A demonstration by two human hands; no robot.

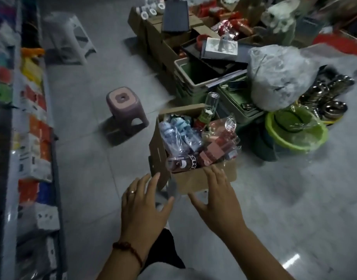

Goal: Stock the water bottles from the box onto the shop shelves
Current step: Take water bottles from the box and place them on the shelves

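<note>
head | step: judged start, reaching for box (193, 179) on floor; wrapped water bottles (181, 138) piled inside | left hand (141, 207), right hand (218, 199): fingers spread, empty, at box's near wall | next: grasp a bottle, carry to shelves (32, 138) left of box

Left of the box (195, 179), the shelves (50, 110) are smeared by blur and cut by the left edge; their packets (36, 158) cannot be read. Its bottles (185, 138) lie film-wrapped and piled, their number untellable. Behind the box, blurred goods (230, 27) run off the top edge. Whether the left hand (141, 207) or right hand (219, 199) touches the box is unclear.
</note>
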